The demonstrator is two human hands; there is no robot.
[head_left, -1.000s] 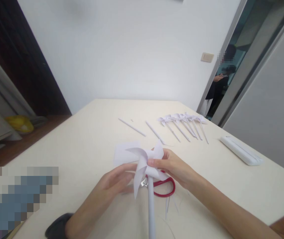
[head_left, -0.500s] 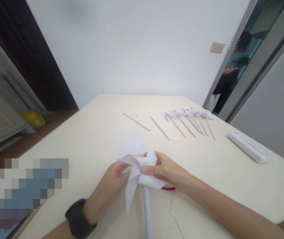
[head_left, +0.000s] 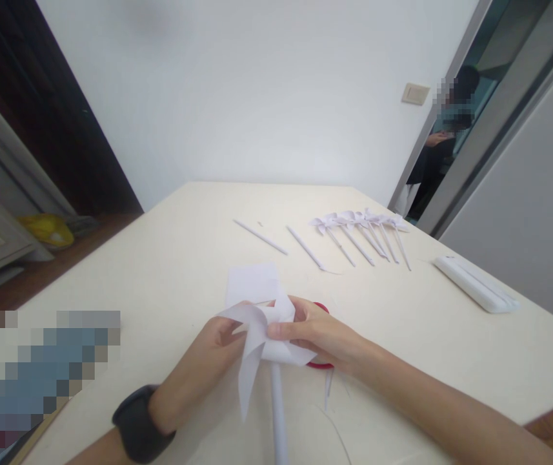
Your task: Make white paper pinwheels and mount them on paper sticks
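A white paper pinwheel (head_left: 279, 352) with folded, pointed blades is held over the near part of the table. My right hand (head_left: 327, 332) grips it, the thumb pressing on its centre and the fingers behind. At the pinwheel's left side, my left hand (head_left: 203, 361) is closed around it from behind, its fingertips partly hidden by the blades. A rolled white paper stick (head_left: 279, 413) runs from under the blades toward me. Whether the stick is fastened to the blades is hidden. Something with a red curved edge (head_left: 323, 366) lies partly covered beneath my right hand.
White paper (head_left: 251, 281) lies just beyond my hands. Two loose paper sticks (head_left: 260, 236) and a row of several finished-looking pinwheels (head_left: 353, 219) lie farther back. A white oblong case (head_left: 474, 284) is near the right edge. Thin wire-like strands (head_left: 337, 429) lie close by. A person (head_left: 443, 135) is beyond the doorway.
The whole view has shifted slightly, so things appear a little farther left. Both hands keep the same hold on the pinwheel. More of the red edge shows beside my right hand.
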